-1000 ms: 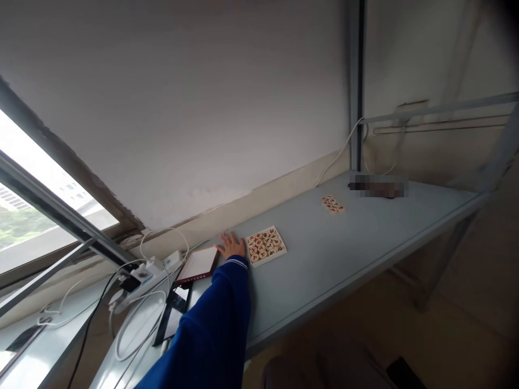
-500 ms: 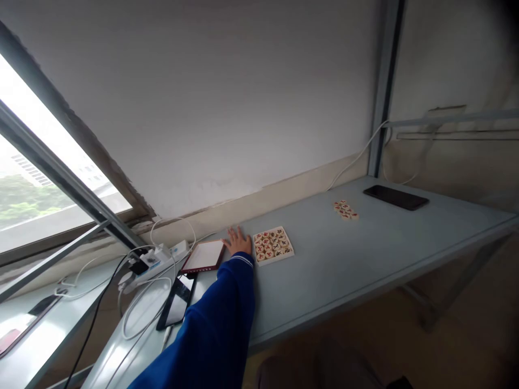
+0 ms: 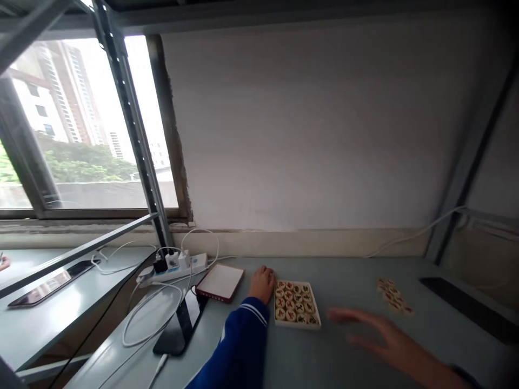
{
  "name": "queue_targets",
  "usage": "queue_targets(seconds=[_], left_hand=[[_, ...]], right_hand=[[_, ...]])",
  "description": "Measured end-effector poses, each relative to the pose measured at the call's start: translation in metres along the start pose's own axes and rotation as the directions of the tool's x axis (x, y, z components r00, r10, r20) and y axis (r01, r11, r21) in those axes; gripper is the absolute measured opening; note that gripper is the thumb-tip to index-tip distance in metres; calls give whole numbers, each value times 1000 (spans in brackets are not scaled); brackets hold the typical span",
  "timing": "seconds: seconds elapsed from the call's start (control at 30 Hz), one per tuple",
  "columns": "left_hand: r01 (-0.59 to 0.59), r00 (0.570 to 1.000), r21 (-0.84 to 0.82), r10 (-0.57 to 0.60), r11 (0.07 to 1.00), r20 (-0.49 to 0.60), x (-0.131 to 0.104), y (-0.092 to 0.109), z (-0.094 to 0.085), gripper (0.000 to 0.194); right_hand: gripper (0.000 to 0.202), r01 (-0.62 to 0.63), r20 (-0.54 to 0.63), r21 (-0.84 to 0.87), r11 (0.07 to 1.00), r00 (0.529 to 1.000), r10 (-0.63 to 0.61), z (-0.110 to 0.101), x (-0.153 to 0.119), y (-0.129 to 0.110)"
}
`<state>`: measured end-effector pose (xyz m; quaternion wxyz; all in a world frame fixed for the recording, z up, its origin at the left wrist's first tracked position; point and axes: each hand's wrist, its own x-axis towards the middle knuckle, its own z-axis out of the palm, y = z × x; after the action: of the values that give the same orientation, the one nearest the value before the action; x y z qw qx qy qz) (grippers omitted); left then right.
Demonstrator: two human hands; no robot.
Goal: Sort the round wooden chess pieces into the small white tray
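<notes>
A shallow white box (image 3: 298, 326) on the grey tabletop holds rows of round Chinese chess pieces (image 3: 299, 306) with red and black characters. My left hand (image 3: 263, 283), in a blue sleeve, rests at the box's upper left side. Its fingers are curled and close together, and whatever lies under them is hidden. My right hand (image 3: 375, 332) is blurred above the table to the right of the box, fingers apart and holding nothing. Beyond it lies a loose cluster of chess pieces (image 3: 393, 295). Left of my left hand is a red-rimmed lid (image 3: 222, 281) with a pale inside.
A black phone (image 3: 180, 324) and looping white cables lie at the left, by a power strip (image 3: 182, 268) with several plugs. A dark flat device (image 3: 466, 308) lies far right. On the neighbouring left table is a tablet (image 3: 52, 286), with part of another person's hand (image 3: 4, 263) at the edge.
The view has swung up and left. My left hand has gone from spread fingers beside the lid to curled fingers near the box. My right hand has come into view from the right.
</notes>
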<state>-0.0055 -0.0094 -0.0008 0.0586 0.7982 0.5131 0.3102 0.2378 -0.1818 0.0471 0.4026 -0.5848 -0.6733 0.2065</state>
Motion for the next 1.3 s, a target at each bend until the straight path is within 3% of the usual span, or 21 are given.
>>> queue_targets(seconds=[0.07,0.13,0.23,0.3,0.43,0.7,1.03,1.17,1.3], left_hand=[[36,999,-148,-31,988,36,0,-4,1,37],[75,993,-274,-48,959,105,1,-7,2,38],[109,981,-328,-48,938,190,1,-8,4,41],[120,975,-300,-56,946,214,2,-7,5,39],[130,969,-291,-60,948,241,3,-7,5,35],[144,939,-377,-6,915,344,11,-13,-3,31],[151,934,-466,29,872,356,14,-16,-2,30],[158,935,-463,18,872,353,11,-18,1,28],[140,954,-419,-9,897,298,4,-17,2,27]], right_hand=[[33,59,108,37,998,992,-63,13,55,4],[41,96,169,63,993,980,-105,32,93,10],[42,178,216,37,983,959,-182,59,115,21],[40,217,223,14,976,951,-214,72,115,25],[41,173,285,68,983,940,-185,83,113,26],[32,298,282,23,954,914,-292,90,116,33],[21,289,221,-89,953,939,-264,87,113,26],[30,265,136,-85,960,958,-252,82,114,35],[43,263,-1,-126,957,964,-265,65,115,63]])
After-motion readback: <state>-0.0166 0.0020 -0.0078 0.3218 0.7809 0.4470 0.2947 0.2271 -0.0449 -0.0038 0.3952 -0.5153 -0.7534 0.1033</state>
